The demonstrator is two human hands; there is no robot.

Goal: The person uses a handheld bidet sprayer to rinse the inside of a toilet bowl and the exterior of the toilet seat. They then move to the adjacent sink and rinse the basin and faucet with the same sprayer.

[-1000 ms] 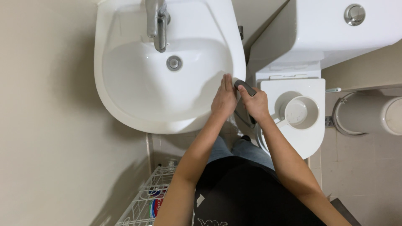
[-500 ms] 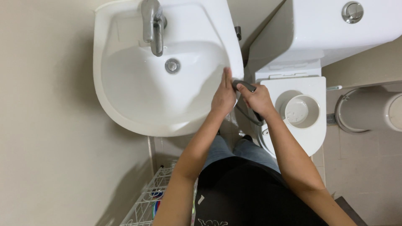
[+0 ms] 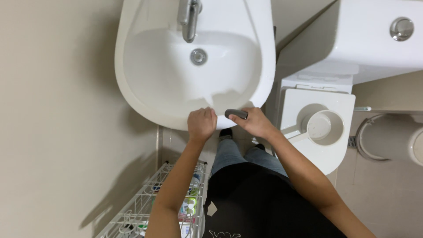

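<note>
Right hand grip: the right hand (image 3: 257, 123) is curling its fingers around a small dark grey object (image 3: 236, 114), holding it at the front rim of the sink, just below the middle of the frame.
Left hand grip: the left hand (image 3: 202, 123) is closing into a fist against the same rim, just left of the grey object; whether anything is inside the fist cannot be told.
Grey object: it is looking oblong, smooth and rounded, lying roughly level, its left end sticking out past the fingers.
Sink: the white sink (image 3: 145, 88) is filling the upper middle of the frame, with a chrome tap (image 3: 189, 17) and a round drain (image 3: 198, 56).
Toilet: the white toilet (image 3: 361, 48) is sitting at the upper right, a white scoop (image 3: 324, 127) resting on its closed lid.
Packages: in the lower left, a white wire rack (image 3: 145, 207) is holding bottles and tubes with green, blue and white labels, partly hidden behind the left forearm.
</note>
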